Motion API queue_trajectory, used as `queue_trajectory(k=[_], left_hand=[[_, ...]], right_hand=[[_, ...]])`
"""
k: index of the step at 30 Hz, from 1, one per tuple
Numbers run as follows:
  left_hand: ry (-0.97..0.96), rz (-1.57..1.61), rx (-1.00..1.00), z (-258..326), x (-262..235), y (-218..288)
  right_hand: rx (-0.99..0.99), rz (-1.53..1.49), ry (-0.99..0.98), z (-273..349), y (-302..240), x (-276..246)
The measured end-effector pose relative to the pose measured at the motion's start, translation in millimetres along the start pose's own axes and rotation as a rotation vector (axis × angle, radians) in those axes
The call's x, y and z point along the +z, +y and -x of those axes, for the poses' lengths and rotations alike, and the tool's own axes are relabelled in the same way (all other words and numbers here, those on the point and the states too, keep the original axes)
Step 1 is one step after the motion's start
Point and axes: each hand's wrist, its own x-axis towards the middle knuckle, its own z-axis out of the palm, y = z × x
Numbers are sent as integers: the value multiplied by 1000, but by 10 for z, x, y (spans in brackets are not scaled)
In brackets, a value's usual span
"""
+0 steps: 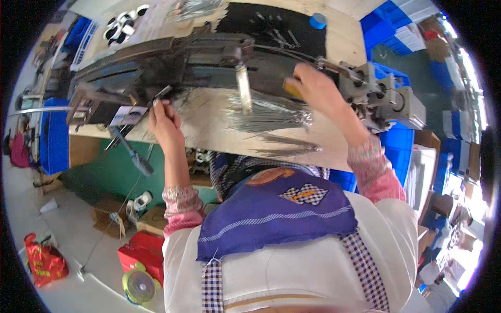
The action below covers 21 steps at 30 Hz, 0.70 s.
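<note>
The light wooden tabletop [326,136] carries a long dark metal machine [188,60], lying lengthwise from the left edge toward the right edge, where its pale metal end [399,104] juts out. Beyond it, against the far edge, a black mat [245,21] bears scattered small metal pieces [287,36]. Off the far right corner stand blue bins [377,20], with pale, flat stacked things [408,37] in or against them, too small to tell. Another blue bin [397,148] sits beside the right end of the near edge, its contents unclear; a blue crate [55,138] stands off the left edge, its inside hidden. On the floor are a red box [140,255] and a red bag [46,263]. Thin metal rods [269,116] lie in a loose bundle toward the near edge. The right hand [315,88], blurred, reaches over from the near right corner, wrist bent leftward, its fingers closed on a small yellow piece [292,89] in front of the machine. The left hand [166,125] points upward over the near edge, fingers curled and drawn together beside the machine's left part; whether they grip anything I cannot tell. Near the far right corner sits a round blue cap [318,21].
</note>
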Motion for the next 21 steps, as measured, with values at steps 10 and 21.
queue_trajectory(k=[10,21], left_hand=[[-1052,95,-602,658,1905,-6],[-603,90,-307,575,1786,-43]], right_hand=[[165,-333,-179,678,-346,-1046],[-176,66,381,-409,19,-803]])
